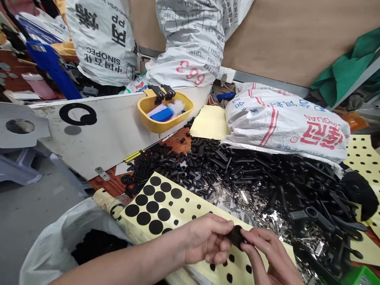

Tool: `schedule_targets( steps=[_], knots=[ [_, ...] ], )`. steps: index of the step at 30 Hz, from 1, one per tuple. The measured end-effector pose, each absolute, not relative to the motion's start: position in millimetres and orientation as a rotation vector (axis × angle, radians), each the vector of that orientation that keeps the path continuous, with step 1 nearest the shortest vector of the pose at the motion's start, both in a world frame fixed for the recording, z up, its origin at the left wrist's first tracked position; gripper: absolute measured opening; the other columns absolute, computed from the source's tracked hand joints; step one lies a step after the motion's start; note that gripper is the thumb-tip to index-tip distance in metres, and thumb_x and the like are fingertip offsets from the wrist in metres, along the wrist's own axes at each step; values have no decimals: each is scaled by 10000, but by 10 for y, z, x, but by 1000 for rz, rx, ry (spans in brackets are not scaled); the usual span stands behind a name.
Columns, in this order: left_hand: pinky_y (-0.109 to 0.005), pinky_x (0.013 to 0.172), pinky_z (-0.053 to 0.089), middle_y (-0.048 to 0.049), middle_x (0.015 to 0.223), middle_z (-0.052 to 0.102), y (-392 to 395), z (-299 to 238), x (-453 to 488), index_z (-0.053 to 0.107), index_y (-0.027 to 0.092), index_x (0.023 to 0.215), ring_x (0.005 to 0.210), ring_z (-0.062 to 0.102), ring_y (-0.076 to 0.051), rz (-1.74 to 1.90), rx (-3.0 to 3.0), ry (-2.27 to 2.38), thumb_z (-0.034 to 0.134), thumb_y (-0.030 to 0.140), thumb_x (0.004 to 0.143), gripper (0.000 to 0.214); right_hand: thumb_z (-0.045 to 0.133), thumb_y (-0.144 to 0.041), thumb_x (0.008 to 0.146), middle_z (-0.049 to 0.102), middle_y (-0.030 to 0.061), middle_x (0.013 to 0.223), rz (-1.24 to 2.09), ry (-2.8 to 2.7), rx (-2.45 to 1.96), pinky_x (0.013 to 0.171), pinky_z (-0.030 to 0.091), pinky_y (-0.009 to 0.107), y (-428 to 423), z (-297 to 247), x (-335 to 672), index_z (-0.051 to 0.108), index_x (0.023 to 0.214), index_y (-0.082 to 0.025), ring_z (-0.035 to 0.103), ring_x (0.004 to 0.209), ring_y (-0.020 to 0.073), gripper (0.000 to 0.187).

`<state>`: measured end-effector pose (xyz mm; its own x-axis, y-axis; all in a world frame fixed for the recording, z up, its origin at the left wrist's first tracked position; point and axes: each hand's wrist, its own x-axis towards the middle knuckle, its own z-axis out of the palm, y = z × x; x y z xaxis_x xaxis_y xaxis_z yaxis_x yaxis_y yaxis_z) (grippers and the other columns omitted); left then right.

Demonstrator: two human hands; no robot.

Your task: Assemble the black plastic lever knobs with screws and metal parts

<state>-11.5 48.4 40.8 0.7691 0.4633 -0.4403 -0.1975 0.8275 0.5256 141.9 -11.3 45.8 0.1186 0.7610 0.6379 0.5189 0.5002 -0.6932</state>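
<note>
Between my two hands is a small round black part (236, 237), held just above the yellow sticker sheet. The thumb and fingers of my left hand (208, 237) pinch its left side. From the right, the thumb and fingertips of my right hand (264, 249) close on its other edge. Fingers cover much of the part, so its exact kind is hidden. Under the hands lies the yellow sticker sheet (185, 215), with large black discs on its left and smaller black dots across the rest.
Behind the sheet spread heaps of black plastic parts (237, 166) and small shiny metal pieces (234, 202). A yellow basket (166, 127) hangs on a white board (113, 138). A white sack (285, 118) lies at the back right. A white bag (47, 245) with black pieces stands lower left.
</note>
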Motion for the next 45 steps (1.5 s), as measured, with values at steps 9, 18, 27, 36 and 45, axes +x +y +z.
schedule_targets(
  steps=[9,18,27,36,45],
  knots=[
    [-169,311,258,16,487,519,554,473,-37,593,97,779,380,527,-90,484,400,565,481,228,915,220,675,-222,794,669,57,865,339,-1402,-1378,647,544,274,-85,401,1475,694,888,-213,635,797,166,97],
    [-168,375,344,3,571,562,490,408,-42,579,96,794,428,546,-78,547,576,583,616,311,843,223,704,-288,770,678,84,1011,369,-1539,-1385,685,570,335,-108,425,1470,680,1095,-230,626,786,175,332],
    [-209,520,412,4,662,585,308,452,-75,514,151,862,523,521,-79,722,979,726,595,215,797,123,695,-286,768,701,93,1045,600,-1388,-1473,778,588,350,-229,373,1433,698,1042,-220,670,926,209,281],
    [-236,638,422,-4,722,575,156,415,-112,559,169,802,670,531,-120,882,1441,807,473,142,848,101,779,-349,645,753,105,878,952,-837,-1492,670,617,341,-316,397,1183,690,952,-145,720,756,221,379],
    [-206,504,339,5,638,579,156,320,-25,528,140,896,535,501,-82,778,735,675,675,335,772,274,725,-339,732,703,122,1050,732,-993,-1515,752,591,332,-425,387,1254,666,1106,-178,681,864,195,411]
  ],
)
